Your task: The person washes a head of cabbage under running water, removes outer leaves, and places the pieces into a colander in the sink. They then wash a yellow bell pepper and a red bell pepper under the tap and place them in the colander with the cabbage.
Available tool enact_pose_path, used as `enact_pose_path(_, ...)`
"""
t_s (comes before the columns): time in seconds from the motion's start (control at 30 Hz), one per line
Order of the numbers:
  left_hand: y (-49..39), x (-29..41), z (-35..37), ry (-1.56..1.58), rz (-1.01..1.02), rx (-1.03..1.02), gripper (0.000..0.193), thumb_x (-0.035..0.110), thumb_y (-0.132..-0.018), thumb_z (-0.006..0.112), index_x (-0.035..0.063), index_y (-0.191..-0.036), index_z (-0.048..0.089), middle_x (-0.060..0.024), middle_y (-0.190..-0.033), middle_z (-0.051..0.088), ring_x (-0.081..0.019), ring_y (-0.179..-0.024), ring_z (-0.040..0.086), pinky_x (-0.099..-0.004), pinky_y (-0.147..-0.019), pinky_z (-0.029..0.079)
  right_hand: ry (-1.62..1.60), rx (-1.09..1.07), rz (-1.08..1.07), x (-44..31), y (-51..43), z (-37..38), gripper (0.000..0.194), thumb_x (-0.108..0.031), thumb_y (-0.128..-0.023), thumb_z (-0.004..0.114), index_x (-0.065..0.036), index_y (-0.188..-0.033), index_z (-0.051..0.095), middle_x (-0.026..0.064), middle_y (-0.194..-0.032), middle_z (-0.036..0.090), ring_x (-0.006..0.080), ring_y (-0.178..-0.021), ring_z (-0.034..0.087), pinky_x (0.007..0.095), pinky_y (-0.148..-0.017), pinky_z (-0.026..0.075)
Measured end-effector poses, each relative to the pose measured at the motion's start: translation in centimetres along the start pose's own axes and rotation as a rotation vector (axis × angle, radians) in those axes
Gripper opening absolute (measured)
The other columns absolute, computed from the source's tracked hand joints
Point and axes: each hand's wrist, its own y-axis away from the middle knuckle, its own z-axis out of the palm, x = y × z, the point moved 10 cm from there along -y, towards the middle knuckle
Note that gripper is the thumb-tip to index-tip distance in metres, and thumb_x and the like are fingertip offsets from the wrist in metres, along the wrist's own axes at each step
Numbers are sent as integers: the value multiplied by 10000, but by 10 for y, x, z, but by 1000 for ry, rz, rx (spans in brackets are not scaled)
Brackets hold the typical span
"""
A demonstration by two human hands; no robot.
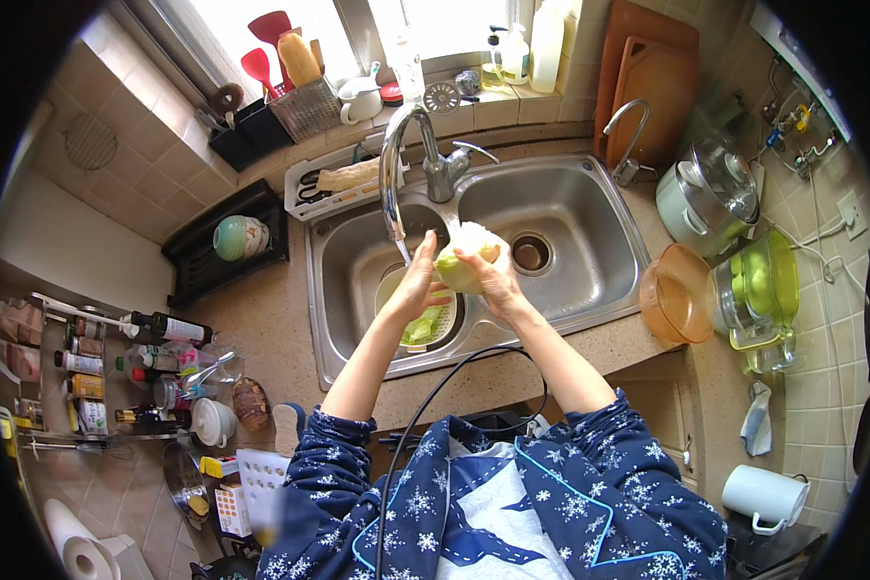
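Note:
My right hand grips a pale green head of lettuce or cabbage above the divider of the double sink. On its left, my left hand has its fingers spread and holds nothing; whether a fingertip brushes the head I cannot tell. Water runs from the chrome faucet and drops behind my left hand. Below that hand, a white colander stands in the left basin. Torn green leaves lie in the colander, partly hidden by my hand and forearm.
The right basin adjoins the left one. On the right counter stand an orange bowl and a lidded cooker. A black dish rack sits at left, near several bottles. A black cable crosses before my torso.

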Motion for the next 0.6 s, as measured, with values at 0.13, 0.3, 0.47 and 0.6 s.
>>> enact_pose_path(0.13,18,32,6,-129,156,112,822,708,-827,521,183,-1431,337,-138,-1395,396,-335,-1226,475,-543,-962,427,-228,-106,93,-4,2,16,987,-580,-729,729,-47,-1402,242,174,-1382,373,279,-1291,376,434,-1056,339)
enact_pose_path(0.3,17,39,-6,-137,236,-26,667,601,-873,547,143,-1351,466,-115,-1281,508,-288,-1189,510,-463,-937,479,-41,-87,513,11,17,6,1035,-644,-678,717,-121,-1443,253,218,-1506,197,393,-1384,224,618,-1066,252)
enact_pose_path(0.47,22,45,-2,-179,470,-35,788,467,-885,591,77,-1485,262,-146,-1403,422,-257,-1293,417,-374,-1095,312,-268,-330,479,7,20,40,732,-424,-750,704,-140,-1364,422,145,-1378,421,305,-1259,432,556,-954,434)
enact_pose_path(0.6,13,42,-1,323,357,-175,625,476,-957,485,69,-1418,373,-101,-1373,491,-225,-1261,481,-386,-1078,355,-315,-421,394,-1,16,42,605,-316,-770,664,-147,-1320,477,99,-1265,544,258,-1159,536,493,-904,481)
